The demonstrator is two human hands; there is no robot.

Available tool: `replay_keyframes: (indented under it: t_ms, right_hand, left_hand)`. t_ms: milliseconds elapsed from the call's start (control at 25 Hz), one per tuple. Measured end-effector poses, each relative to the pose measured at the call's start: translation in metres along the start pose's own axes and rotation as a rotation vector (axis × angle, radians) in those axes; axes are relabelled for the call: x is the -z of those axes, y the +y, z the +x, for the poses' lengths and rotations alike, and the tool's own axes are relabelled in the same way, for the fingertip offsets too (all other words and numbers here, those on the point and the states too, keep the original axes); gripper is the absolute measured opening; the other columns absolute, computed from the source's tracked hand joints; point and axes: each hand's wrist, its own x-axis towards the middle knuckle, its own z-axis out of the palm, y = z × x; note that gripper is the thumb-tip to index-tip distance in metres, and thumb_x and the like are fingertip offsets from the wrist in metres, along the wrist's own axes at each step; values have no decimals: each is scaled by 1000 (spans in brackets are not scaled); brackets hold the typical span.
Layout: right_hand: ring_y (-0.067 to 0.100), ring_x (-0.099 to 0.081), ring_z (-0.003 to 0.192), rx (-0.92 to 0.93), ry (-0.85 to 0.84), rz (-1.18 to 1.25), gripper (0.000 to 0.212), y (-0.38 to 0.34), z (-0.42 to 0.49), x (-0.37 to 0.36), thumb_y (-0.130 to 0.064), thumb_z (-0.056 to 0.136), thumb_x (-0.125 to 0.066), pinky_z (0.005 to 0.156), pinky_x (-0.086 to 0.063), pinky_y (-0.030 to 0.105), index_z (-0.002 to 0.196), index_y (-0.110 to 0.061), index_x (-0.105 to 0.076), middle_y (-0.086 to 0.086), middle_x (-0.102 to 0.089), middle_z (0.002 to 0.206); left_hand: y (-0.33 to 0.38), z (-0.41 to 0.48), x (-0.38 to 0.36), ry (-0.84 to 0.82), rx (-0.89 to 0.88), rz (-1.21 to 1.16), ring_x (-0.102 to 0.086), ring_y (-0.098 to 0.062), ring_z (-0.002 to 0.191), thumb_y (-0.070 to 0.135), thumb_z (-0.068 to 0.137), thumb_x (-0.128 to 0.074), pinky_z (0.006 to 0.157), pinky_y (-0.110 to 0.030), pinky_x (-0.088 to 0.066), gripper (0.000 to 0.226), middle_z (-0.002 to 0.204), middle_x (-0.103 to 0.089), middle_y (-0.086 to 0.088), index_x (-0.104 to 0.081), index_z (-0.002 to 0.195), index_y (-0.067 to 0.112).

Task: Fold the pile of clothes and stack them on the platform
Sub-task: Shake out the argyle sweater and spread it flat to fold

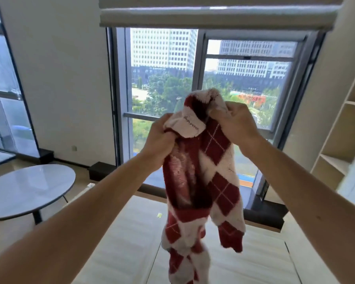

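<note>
a tall window (164, 83) with a rolled-up blind (213, 15) fills the far wall, and below it the pale wooden platform (121, 253) spreads across the bottom of the view. a round grey table (25, 187) stands to the left of the platform and open shelving (340, 136) runs up the right edge. no pile of clothes and no folded stack shows anywhere in view.

the task's thing in hand is a red-and-white argyle knit sweater (215, 173), held up in the air in front of the window and well above the platform. it hangs bunched and twisted, with one sleeve or flap dangling lower on the right. the left hand (160, 140) has its fingers curled round a wad of knit near the neck, where a small sewn label (190, 123) shows on the white band. the right hand (236, 124) clutches the bunched top edge just beside it, fingers closed on the cloth.

this looks like the opening of one garment's fold: it has been picked up but not yet straightened. the next move likely calls for finding the shoulders, spreading the hands apart so the sweater hangs flat, then laying it on the platform to fold.
</note>
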Motion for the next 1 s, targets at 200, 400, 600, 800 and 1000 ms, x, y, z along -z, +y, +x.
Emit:
replay_keyframes:
  t_ms: [200, 400, 600, 800, 1000]
  right_hand:
    - [17, -57, 118, 268, -343, -292, 80, -1, -17, 15, -19, 76, -82, 94, -47, 35, 143, -25, -39, 6, -59, 133]
    - [26, -69, 76, 199, -164, -125, 16, 7, -23, 10, 9, 83, -58, 73, -54, 49, 88, -2, -67, 15, -71, 83]
    - [16, -63, 61, 130, -147, 347, 37, -30, -22, 16, 23, 88, -38, 70, -53, 35, 72, -2, -59, 3, -66, 62]
    - [22, -67, 72, 89, -41, 152, 19, -39, -15, 50, 9, 95, -46, 67, -56, 39, 96, -6, -57, 11, -66, 80]
    - [22, -57, 69, 44, 104, -142, 28, -7, -24, 106, 6, 83, -45, 60, -42, 28, 83, -10, -68, 7, -61, 71]
  left_hand:
    - [36, 17, -30, -70, -57, 137, -62, -19, 70, -7, 87, -46, 57, -24, -47, 31, 77, -66, -7, -67, 89, 16]
    - [43, 2, -17, -206, -37, 185, -68, -21, 77, 19, 80, -75, 65, -32, -54, 35, 99, -75, -15, -62, 112, 17]
    - [-24, -87, 22, -504, 83, 249, -75, -10, 95, 20, 73, -88, 84, -28, -61, 45, 100, -78, 7, -67, 113, 24]
    - [-67, -102, 53, -60, 130, 283, -75, -21, 68, -1, 97, -57, 64, -33, -61, 31, 71, -76, -5, -73, 75, 14]
    - [-22, -40, 84, -10, -39, 357, -65, -22, 71, 6, 101, -51, 70, -35, -51, 24, 75, -70, -10, -68, 85, 7]
